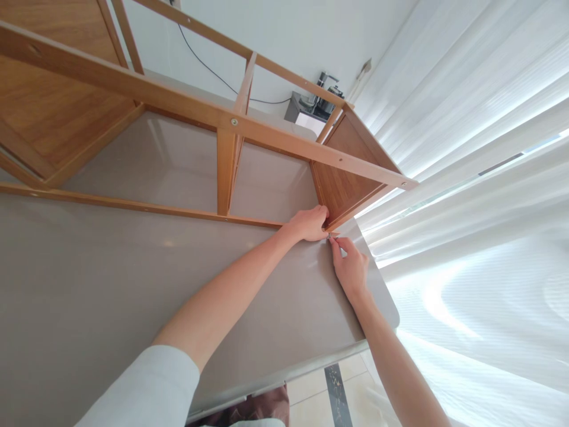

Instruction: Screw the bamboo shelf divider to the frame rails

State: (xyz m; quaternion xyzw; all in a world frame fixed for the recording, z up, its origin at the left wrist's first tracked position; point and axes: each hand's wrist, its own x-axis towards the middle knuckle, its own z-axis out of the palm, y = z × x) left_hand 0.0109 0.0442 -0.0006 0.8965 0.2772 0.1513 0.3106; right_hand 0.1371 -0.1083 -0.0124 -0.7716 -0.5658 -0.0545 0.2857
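A brown wooden frame [271, 139] with rails, uprights and panelled ends lies on the grey table [111, 261]. At its near right corner, my left hand [309, 224] is closed around the lower rail [186, 213], with the fingers partly hidden behind the wood. My right hand [351, 264] is just to the right and nearer to me, thumb and fingers pinched together. Between these fingertips is a small silvery piece [329, 236], which looks like a screw, right at the rail's end. Its exact shape is too small to make out. Screw heads show in the upper rail, one at the middle upright [226, 166].
White curtains [480, 237] hang close along the table's right edge. Behind the frame, a dark cabinet [293, 110] carries a kettle [326, 104], and a black cable [208, 68] runs along the wall. Tiled floor [311, 391] shows below the near edge.
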